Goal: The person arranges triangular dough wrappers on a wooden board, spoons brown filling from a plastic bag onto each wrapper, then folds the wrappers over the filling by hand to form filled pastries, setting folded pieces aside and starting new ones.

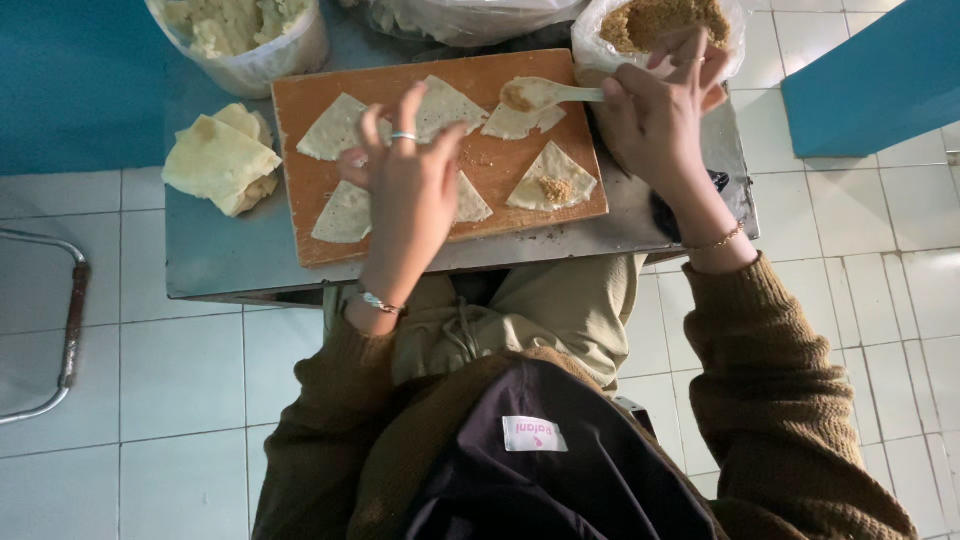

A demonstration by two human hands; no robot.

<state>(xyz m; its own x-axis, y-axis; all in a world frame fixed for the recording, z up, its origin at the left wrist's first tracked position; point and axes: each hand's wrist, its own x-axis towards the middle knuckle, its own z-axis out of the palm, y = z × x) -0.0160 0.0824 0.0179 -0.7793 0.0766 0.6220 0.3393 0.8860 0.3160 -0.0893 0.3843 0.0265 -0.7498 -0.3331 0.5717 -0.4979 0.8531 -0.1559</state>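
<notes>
From the head view, we hold a pale spoon (545,93) in our right hand (655,120), fingers pinched together on the end of its handle. The spoon's long axis runs roughly from 3 to 9 o'clock: handle at the hand, bowl pointing left with a heap of brown crumbly filling in it. The bowl sits just over the upper right wrapper (520,120), a triangular sheet of pale dough on the wooden board (300,120). That wrapper lies at about 9 o'clock from our right fingertips, so the right hand is plainly the nearer one to it.

At 6 o'clock from that wrapper lies a second wrapper (552,180) which already carries a small mound of filling at its middle. More bare wrappers lie further left on the board.

Our left hand (410,190) hovers over the board's middle, fingers spread apart and holding nothing; whether the palm touches the wrapper under it we cannot tell. The spoon's bowl lies at about 2 o'clock from this hand, well apart from it.

At 12 o'clock from our right hand, just beside it, sits a bag (600,25) of the same brown filling. Off the board at 9 o'clock a stack of wrappers (215,160) rests on the metal table (220,260), and a tub (270,55) of pale mash stands at the table's far left corner.
</notes>
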